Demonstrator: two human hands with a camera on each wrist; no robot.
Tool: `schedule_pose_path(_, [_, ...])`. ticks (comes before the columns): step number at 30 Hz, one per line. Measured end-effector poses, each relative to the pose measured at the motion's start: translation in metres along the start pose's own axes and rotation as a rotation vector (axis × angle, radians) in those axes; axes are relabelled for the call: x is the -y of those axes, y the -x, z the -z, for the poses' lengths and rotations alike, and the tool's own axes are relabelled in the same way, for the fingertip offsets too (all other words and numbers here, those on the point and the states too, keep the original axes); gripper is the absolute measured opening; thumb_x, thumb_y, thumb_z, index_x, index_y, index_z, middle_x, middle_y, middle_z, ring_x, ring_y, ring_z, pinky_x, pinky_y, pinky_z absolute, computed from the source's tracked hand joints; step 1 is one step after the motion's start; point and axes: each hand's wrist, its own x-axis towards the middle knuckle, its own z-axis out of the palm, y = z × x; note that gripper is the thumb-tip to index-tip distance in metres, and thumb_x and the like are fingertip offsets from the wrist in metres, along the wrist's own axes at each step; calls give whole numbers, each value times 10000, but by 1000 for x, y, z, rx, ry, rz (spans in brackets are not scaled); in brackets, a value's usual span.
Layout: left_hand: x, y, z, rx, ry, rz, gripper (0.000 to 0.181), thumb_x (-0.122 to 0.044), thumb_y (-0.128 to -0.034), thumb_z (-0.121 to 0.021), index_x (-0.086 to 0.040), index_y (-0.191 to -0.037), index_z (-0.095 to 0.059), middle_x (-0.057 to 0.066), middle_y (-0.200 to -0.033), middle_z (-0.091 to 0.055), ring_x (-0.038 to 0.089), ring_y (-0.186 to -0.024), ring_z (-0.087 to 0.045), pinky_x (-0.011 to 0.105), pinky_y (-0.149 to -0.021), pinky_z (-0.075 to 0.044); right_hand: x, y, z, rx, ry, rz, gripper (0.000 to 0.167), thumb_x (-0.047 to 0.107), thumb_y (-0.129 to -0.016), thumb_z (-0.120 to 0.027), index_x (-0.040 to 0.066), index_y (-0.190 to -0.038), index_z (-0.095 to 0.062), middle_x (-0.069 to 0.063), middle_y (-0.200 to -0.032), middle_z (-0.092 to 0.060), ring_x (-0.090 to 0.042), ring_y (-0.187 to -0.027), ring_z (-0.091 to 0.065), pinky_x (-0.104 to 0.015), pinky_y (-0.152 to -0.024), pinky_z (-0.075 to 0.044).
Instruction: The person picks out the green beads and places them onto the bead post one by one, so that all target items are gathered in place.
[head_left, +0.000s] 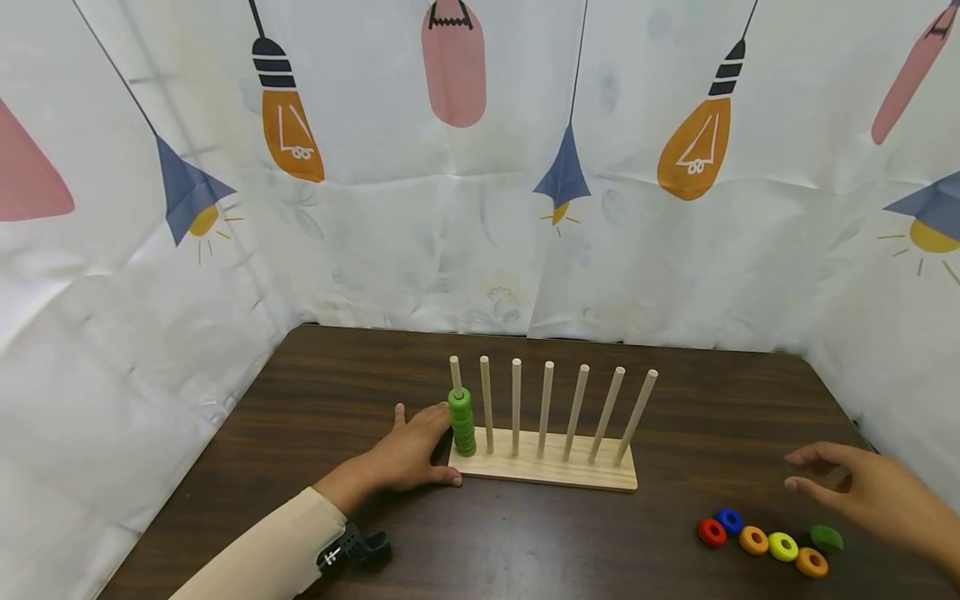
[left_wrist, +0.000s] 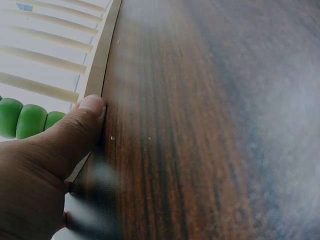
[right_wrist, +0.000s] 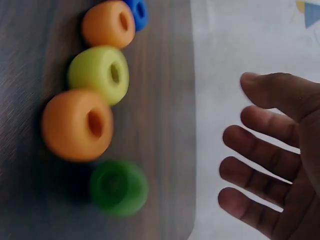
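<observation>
A wooden peg rack (head_left: 543,467) with a row of several upright pegs stands mid-table. Green ring beads (head_left: 462,421) are stacked on its leftmost peg. My left hand (head_left: 408,450) grips the left end of the base, its thumb (left_wrist: 90,112) against the front edge; the far fingers are partly hidden. Above the table at the right, my right hand (head_left: 873,492) holds nothing, its fingers loosely bent. Below it lie a dark green piece (head_left: 826,538), two orange beads (head_left: 812,562), a yellow bead (head_left: 783,547), a blue bead (head_left: 729,522) and a red bead (head_left: 712,532).
The dark wood-grain table (head_left: 360,367) meets a white curtain (head_left: 465,250) with printed lamps at the back and sides. A dark wristband (head_left: 352,546) sits at the left sleeve's cuff.
</observation>
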Motion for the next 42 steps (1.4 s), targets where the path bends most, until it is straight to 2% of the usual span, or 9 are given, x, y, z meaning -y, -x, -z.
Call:
schedule_pose_path(4, [0,0,0,5,-1,5,886,-547,-832,-808,-177,-1541,-426,138,-1628,-338,345,-1513,-266,838,-1048,-57,-15,7,-6,96,14,-33,219,257,-918,-788,95,-1050,-721,17,-961,-722,-17,-659,-603,-265,-574,-511])
schedule_pose_path(8, [0,0,0,6,-5,7,888,-547,-834,-807,-181,-1544,-421,140,-1630,-334,343,-1514,-264,836,-1050,-53,-25,11,-12,172,26,-63,221,246,-891,-808,105,-1038,-722,15,-958,-720,-33,-688,-612,-271,-581,-512])
schedule_pose_path(14, [0,0,0,2,4,0,876,-536,-831,-815,-174,-1532,-435,148,-1623,-344,354,-1507,-277,842,-1043,-59,-33,12,-20,229,-12,-97,244,176,-871,-815,66,-1063,-711,-13,-1002,-715,-52,-758,-635,-277,-615,-533])
schedule_pose_path(19, [0,0,0,6,3,3,878,-537,-829,-817,-178,-1533,-433,148,-1622,-347,356,-1505,-281,841,-1045,-67,-36,13,-25,242,-36,-114,247,172,-882,-806,31,-1057,-703,-33,-1009,-715,-163,-824,-667,-389,-695,-570])
schedule_pose_path(23, [0,1,0,2,6,5,896,-544,-820,-820,-179,-1537,-427,143,-1623,-346,344,-1506,-282,846,-1038,-69,-38,13,-29,225,-27,-139,232,177,-869,-816,39,-1021,-708,-22,-979,-714,-202,-828,-671,-452,-713,-567])
schedule_pose_path(29, [0,0,1,-5,11,-2,888,-538,-819,-823,-176,-1530,-435,145,-1622,-347,346,-1505,-283,855,-1026,-67,-42,12,-31,187,-5,-144,245,263,-922,-774,43,-1009,-710,-23,-950,-715,-232,-821,-670,-486,-695,-557])
schedule_pose_path(34, [-2,0,2,-4,10,0,878,-535,-823,-821,-174,-1527,-441,149,-1621,-348,348,-1505,-283,851,-1033,-67,-40,14,-29,202,-15,-162,278,328,-913,-782,74,-989,-695,23,-927,-689,-172,-797,-646,-423,-671,-553])
schedule_pose_path(38, [-2,-1,2,-4,12,2,878,-526,-826,-824,-161,-1527,-441,158,-1617,-350,355,-1502,-288,853,-1030,-66,-41,18,-27,263,-32,-133,255,269,-882,-816,98,-983,-655,46,-952,-657,-45,-771,-591,-301,-649,-519])
schedule_pose_path(42, [-2,-1,2,-2,13,4,866,-522,-831,-821,-159,-1520,-445,161,-1616,-350,356,-1501,-289,855,-1027,-67,-44,20,-28,309,-88,-110,236,179,-889,-803,81,-992,-614,33,-949,-624,-2,-737,-535,-269,-613,-481])
